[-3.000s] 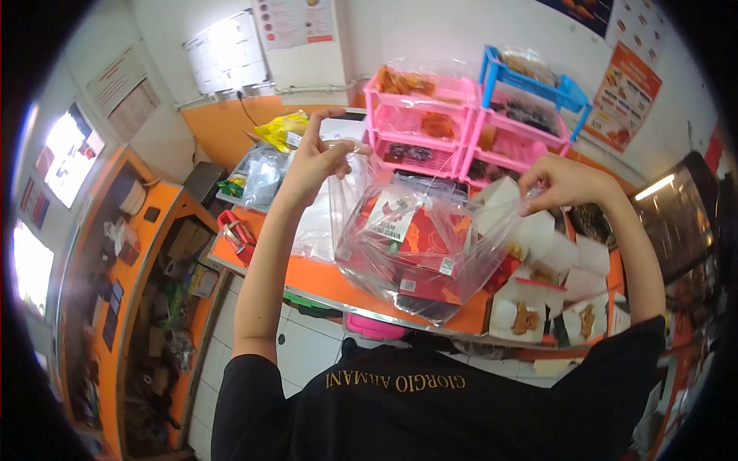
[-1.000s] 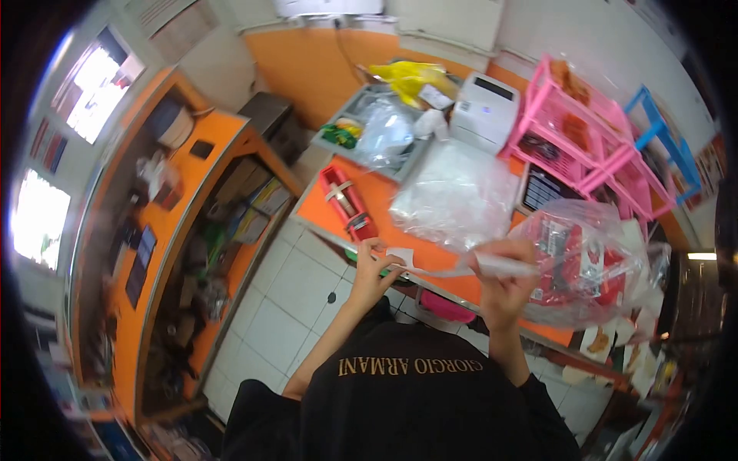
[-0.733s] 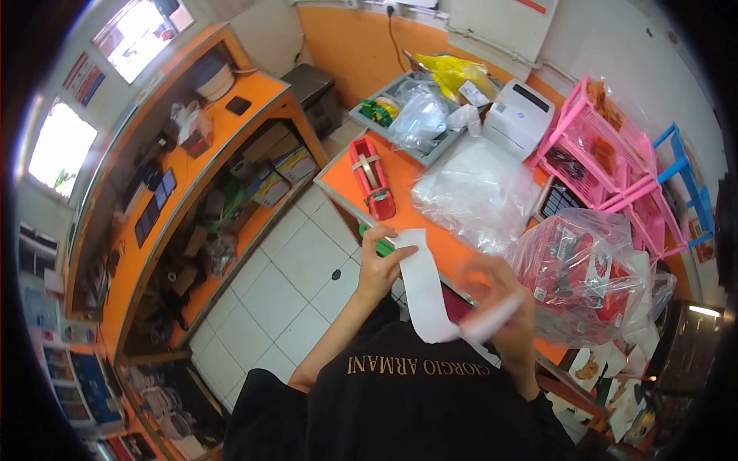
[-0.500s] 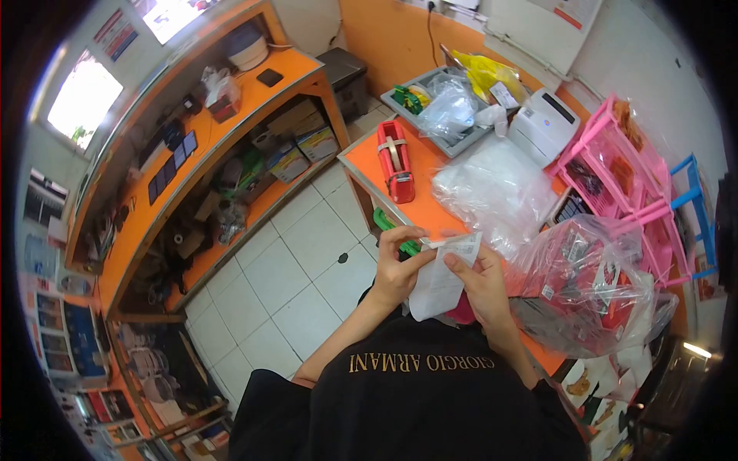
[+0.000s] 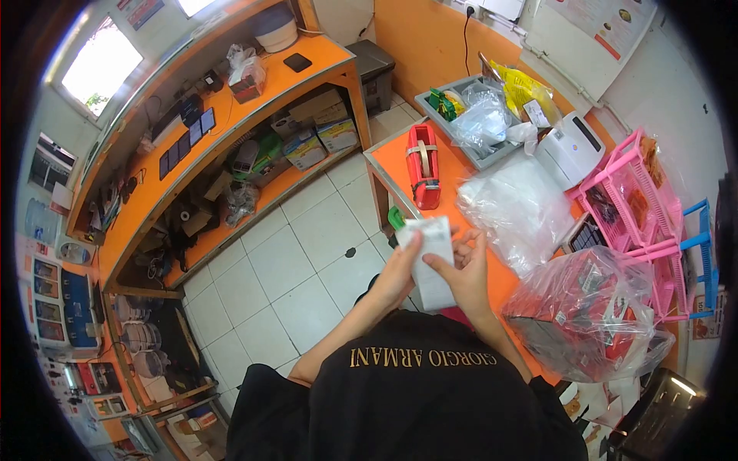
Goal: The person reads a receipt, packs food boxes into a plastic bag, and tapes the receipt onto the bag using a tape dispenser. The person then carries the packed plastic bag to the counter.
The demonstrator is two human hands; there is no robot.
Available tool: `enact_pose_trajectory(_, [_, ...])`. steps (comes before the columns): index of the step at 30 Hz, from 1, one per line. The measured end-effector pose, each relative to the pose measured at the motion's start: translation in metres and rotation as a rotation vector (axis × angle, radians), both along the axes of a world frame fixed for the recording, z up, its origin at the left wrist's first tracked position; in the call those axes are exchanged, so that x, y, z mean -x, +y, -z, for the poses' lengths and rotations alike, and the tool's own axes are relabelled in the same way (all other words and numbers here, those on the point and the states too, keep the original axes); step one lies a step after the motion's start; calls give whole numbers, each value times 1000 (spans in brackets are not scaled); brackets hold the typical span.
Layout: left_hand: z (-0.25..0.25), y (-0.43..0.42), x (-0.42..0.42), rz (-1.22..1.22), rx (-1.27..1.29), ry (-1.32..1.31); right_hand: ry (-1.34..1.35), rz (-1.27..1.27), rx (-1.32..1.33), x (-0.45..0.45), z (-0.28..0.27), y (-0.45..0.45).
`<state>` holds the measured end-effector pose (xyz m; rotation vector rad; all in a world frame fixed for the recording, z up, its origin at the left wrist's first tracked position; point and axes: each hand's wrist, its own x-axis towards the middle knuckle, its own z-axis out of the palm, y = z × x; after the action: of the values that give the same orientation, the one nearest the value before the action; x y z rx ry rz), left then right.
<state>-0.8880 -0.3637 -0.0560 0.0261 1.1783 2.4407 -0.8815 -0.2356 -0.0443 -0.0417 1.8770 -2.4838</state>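
In front of my chest I hold a white paper receipt [image 5: 435, 273], its printed side facing up and its top edge blurred. My left hand [image 5: 396, 273] grips it along the left edge, thumb on top. At the right edge, my right hand [image 5: 467, 270] presses its thumb on the paper, with the fingers curled behind and beside it. Just beyond the hands, on the orange table [image 5: 396, 157], lies a red tape dispenser [image 5: 423, 167]. A stack of clear plastic bags [image 5: 515, 207] is to its right.
A grey tray [image 5: 484, 157] with bagged items and a white label printer [image 5: 570, 150] stand at the back. Pink baskets [image 5: 634, 188] and a plastic-wrapped red bundle [image 5: 588, 311] are on the right. A long orange counter [image 5: 307, 61] with phones runs along the left.
My left hand has shifted from the receipt's upper corner to its left edge. The right fingers have spread somewhat behind the paper. The camera view has shifted, so the surroundings appear farther right.
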Motion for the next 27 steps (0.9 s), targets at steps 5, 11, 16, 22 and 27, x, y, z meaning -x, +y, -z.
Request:
enact_pose_trajectory(5, [-6, -45, 44, -178, -247, -21, -146, -324, -121, 2, 29, -7])
enact_pose_trajectory(11, [9, -73, 78, -240, -184, 10, -285, -347, -273, 29, 39, -21])
enact_pose_trajectory(16, [25, -83, 103, -186, -132, -56, 157, 353, -820, 147, 92, 19])
enact_pose_trajectory(22, [93, -44, 114, 199, -63, -227, -310, 42, -670, 214, 132, 13])
enact_pose_trajectory(27, [114, -19, 119, 141, -70, -225, -246, 92, -429, 198, 123, 9])
